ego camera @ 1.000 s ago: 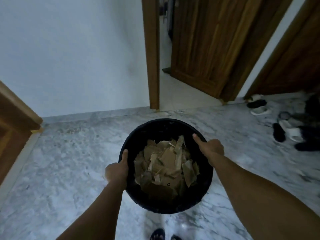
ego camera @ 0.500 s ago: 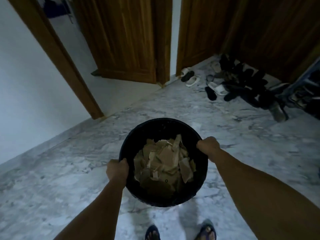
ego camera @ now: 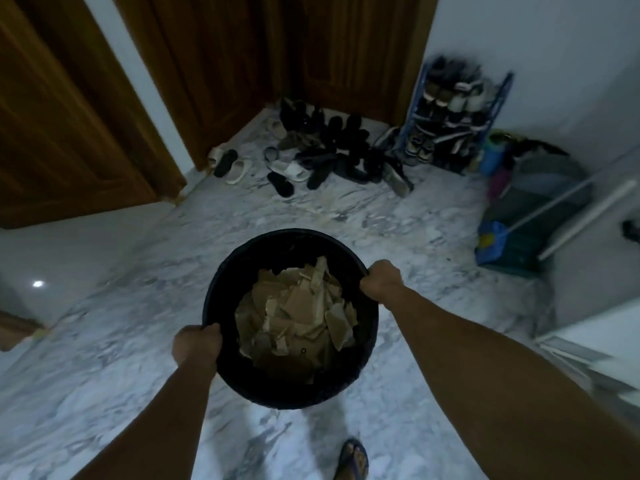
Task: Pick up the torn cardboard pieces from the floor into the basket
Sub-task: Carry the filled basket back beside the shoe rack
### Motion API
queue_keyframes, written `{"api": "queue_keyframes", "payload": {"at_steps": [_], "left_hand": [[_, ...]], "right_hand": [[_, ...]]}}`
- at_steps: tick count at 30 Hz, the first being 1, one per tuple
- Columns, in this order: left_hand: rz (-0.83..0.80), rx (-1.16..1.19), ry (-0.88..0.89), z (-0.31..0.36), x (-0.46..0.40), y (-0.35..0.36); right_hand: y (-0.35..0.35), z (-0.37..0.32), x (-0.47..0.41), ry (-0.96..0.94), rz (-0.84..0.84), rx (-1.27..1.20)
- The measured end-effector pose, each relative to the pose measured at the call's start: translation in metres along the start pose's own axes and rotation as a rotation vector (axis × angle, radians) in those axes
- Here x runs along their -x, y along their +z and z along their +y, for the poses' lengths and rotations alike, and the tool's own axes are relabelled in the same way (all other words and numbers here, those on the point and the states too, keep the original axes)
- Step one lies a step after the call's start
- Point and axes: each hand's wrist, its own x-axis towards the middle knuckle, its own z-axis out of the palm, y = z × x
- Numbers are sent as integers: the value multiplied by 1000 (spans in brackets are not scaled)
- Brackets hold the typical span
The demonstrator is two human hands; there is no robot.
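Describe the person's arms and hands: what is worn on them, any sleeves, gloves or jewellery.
Both forearms are bare, with no sleeve showing anywhere in view. The left hand and the right hand wear no gloves. No watch, bracelet or ring is visible, though the dim light hides fine detail on the fingers.

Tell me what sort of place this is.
Probably a home entryway: shoes lie heaped on the marble floor beside a shoe rack and wooden doors.
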Motion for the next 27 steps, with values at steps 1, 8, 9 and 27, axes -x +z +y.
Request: {"api": "queue_keyframes", "payload": {"at_steps": [1,8,9,27], "left_hand": [[-12,-6,21,16,2,15],[-145,-122,174,110,20,104],[-172,-142,181,125,23,118],[-415,-168,328,320,53,320]], "right_hand": [[-15,12,-9,12,19,1],[-100,81,-55,132,159,-55],[-111,92,-62,156,181,-92],[-260,219,-187,453,306,-14]]}}
